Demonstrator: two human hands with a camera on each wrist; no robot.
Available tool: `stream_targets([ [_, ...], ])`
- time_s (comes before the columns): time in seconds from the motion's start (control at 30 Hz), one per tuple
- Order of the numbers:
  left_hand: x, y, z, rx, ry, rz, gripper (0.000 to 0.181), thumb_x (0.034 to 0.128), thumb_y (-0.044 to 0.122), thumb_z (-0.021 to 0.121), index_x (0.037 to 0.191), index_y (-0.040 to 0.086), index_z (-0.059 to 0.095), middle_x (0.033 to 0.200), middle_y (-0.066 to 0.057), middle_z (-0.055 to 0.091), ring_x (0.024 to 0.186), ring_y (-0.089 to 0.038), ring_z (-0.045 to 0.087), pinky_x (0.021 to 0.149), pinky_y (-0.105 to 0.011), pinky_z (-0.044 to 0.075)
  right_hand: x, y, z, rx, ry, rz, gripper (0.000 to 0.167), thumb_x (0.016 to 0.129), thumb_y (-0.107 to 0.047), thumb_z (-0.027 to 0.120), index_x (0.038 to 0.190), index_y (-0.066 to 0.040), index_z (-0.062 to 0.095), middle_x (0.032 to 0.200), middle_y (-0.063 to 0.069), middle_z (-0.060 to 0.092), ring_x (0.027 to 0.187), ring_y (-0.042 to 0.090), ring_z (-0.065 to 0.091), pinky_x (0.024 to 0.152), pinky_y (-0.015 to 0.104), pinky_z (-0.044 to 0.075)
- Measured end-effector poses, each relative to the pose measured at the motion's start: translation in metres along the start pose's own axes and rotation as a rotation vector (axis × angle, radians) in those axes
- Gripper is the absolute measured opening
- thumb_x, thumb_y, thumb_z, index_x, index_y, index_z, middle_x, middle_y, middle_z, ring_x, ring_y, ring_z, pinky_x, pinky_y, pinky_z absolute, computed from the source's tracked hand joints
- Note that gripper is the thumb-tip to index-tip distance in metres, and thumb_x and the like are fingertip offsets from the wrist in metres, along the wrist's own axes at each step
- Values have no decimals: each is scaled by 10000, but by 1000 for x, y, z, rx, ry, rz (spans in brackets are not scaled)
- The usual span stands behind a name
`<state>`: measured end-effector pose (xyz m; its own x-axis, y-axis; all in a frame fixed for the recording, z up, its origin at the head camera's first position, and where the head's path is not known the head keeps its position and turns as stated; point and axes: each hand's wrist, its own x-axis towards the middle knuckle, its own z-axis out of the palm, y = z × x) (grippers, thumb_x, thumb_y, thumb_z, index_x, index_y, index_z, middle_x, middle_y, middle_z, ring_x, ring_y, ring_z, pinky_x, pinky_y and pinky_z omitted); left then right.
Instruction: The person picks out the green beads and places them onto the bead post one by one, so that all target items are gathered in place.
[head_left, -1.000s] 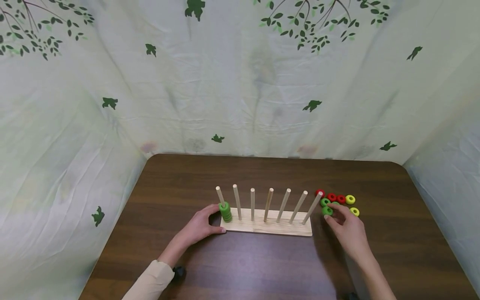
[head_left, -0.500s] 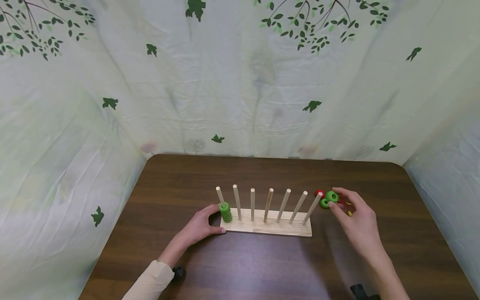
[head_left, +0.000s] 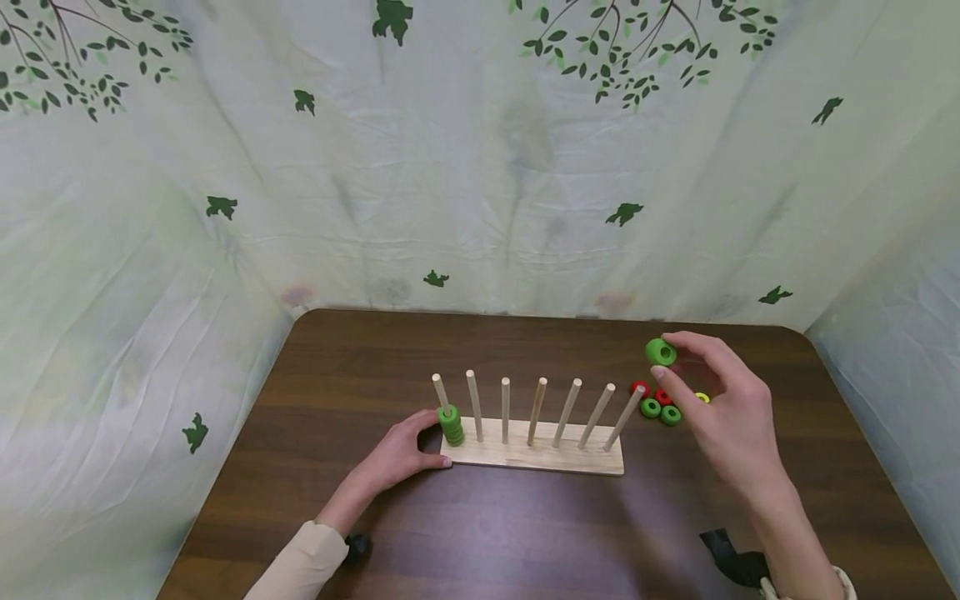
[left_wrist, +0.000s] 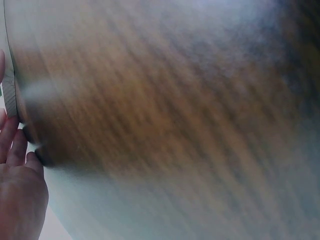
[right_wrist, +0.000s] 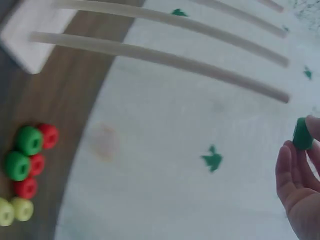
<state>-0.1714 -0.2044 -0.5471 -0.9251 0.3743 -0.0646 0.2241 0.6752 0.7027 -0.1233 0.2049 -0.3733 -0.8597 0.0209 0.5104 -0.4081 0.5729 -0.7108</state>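
Note:
In the head view, a pale wooden peg board with a row of several upright pegs stands on the table. Green rings are stacked on its leftmost peg. My left hand holds the board's left end, thumb at the front edge and fingers by the far side; the left wrist view catches only part of it. Raised above the table at the right, my right hand pinches a green ring between thumb and fingers. The right wrist view shows this green ring edge-on.
Right of the board lie two loose green rings, with red rings and yellow rings beside them. The brown table meets a leaf-patterned cloth at its far edge.
My right hand has picked a green ring from the loose group and lifted it up and away from the table. The left hand stays at the board's end.

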Motion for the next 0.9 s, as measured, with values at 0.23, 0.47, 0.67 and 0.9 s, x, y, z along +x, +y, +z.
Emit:
stream_targets([
  [0.23, 1, -1, 0, -1, -3, 3, 687, 715, 304, 894, 1316, 128, 611, 1314, -37, 586, 1270, -262, 506, 1064, -474, 375, 16, -25, 7, 107, -45, -145, 552, 769, 117, 773, 1256, -115, 656, 1166, -1, 628, 940, 134, 621, 833, 201, 495],
  [0.47, 0, -1, 0, -6, -1, 0, 691, 714, 312, 894, 1316, 127, 609, 1320, -45, 582, 1270, -272, 506, 1060, -480, 378, 27, -45, 20, 159, -102, -200, 517, 781, 96, 774, 1243, -110, 666, 1161, -24, 641, 958, 143, 615, 823, 215, 503],
  [0.67, 0, -2, 1, -7, 2, 18, 685, 712, 310, 895, 1310, 130, 611, 1311, -40, 586, 1262, -265, 513, 1056, -472, 384, 37, -58, 34, 192, -151, -280, 471, 781, 54, 794, 1213, -96, 680, 1135, -29, 655, 978, 147, 602, 868, 248, 479],
  [0.9, 0, 0, 0, -17, 4, 16, 671, 710, 274, 898, 1303, 138, 616, 1302, -26, 592, 1259, -258, 516, 1058, -473, 381, 47, -72, 51, 203, -201, -321, 411, 805, -26, 804, 1189, -111, 686, 1114, -60, 648, 994, 122, 590, 862, 292, 487],
])
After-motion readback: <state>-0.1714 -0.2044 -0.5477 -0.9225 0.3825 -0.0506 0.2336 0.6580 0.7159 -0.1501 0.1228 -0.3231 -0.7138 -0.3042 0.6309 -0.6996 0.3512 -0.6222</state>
